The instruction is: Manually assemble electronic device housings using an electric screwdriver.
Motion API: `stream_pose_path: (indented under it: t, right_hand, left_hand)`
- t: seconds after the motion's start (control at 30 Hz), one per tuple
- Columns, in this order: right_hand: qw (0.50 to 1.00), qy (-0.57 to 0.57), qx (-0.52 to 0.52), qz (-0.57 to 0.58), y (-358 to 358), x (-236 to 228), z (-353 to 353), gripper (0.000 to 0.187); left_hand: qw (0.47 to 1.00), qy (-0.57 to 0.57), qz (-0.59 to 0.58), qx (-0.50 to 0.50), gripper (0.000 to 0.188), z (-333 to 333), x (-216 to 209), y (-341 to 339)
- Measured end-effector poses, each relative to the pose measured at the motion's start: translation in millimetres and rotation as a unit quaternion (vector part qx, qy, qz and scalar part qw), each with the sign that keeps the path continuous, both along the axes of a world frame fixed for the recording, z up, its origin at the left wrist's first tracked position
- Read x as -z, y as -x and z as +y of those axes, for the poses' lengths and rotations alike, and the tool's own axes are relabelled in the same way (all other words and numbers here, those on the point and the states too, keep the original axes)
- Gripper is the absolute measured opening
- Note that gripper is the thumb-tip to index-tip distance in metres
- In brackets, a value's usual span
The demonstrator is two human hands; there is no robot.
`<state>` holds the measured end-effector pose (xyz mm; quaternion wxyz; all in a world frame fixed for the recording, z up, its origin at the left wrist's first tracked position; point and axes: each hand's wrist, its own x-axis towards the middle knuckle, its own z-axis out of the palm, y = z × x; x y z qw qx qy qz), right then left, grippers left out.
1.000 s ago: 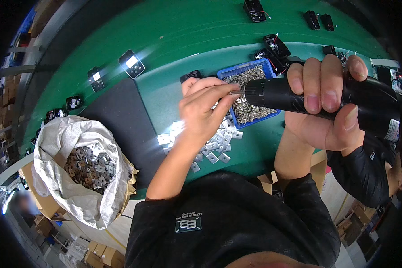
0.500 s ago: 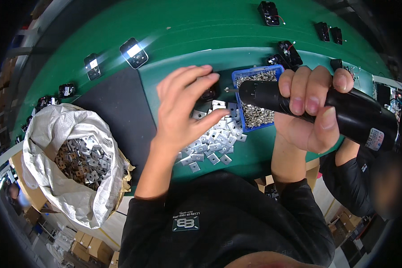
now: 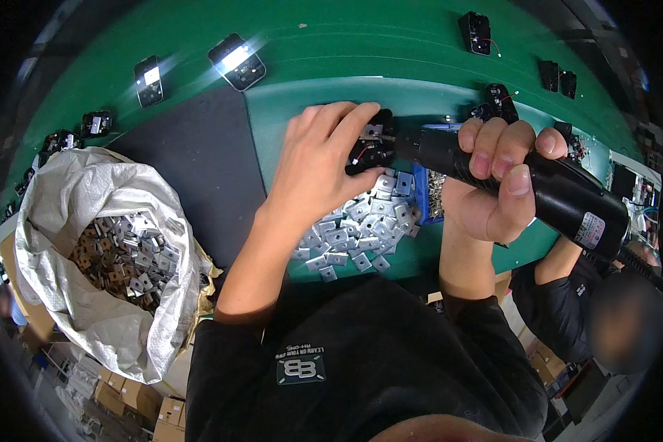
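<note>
My left hand [image 3: 317, 158] is closed around the left side of a small black plastic housing [image 3: 379, 156]. A square metal plate and a bit of red wire show inside the housing. My right hand [image 3: 497, 195] grips a thick black electric screwdriver [image 3: 571, 193], held almost level. Its tip points left and meets the housing close to the plate; whether a screw sits there is too small to tell. Just below the housing lies a pile of square silver plates [image 3: 357, 232] with holes. A blue tray [image 3: 421, 195] of screws is partly covered by the screwdriver and right hand.
A white woven sack [image 3: 40, 221] full of metal clips stands at left beside a dark mat [image 3: 191, 155]. Across the green table [image 3: 361, 44] lie several black housings, including a lit one [image 3: 237, 62]. A co-worker's sleeve [image 3: 552, 313] is at lower right.
My left hand has gone from open above the plates to holding the black housing. The screwdriver has moved slightly left and its tip now meets the housing. The whole view has shifted a little.
</note>
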<state>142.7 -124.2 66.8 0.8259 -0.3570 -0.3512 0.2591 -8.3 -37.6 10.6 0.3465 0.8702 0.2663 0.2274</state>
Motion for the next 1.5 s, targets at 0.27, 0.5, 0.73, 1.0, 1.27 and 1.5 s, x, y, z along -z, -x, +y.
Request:
stream_pose_path:
  t: [0.27, 0.5, 0.73, 1.0, 1.27, 1.5]
  right_hand:
    - [1.000, -0.007, 0.009, -0.014, -1, 4, 2, 0.041]
    - [1.000, -0.020, -0.001, -0.015, -2, 7, 4, 0.040]
    - [0.996, -0.046, -0.068, -0.047, -3, 8, 6, 0.035]
    - [0.986, -0.086, -0.063, -0.125, 8, 14, 16, 0.036]
    - [0.988, -0.014, 0.091, -0.122, 22, -14, -1, 0.036]
    - [0.993, 0.066, 0.058, -0.074, 12, -55, -55, 0.034]
  left_hand:
    - [1.000, 0.007, -0.009, 0.001, 0.074, 1, 2, 0]
    - [1.000, 0.014, -0.011, 0.002, 0.073, 2, 3, -1]
    - [0.999, 0.008, -0.041, 0.006, 0.071, 5, 11, -3]
    - [0.996, -0.015, -0.090, 0.022, 0.071, 8, 17, 1]
    - [0.993, -0.044, -0.089, 0.057, 0.070, 6, 17, -3]
    - [0.989, -0.116, -0.066, 0.065, 0.075, 4, 11, -6]
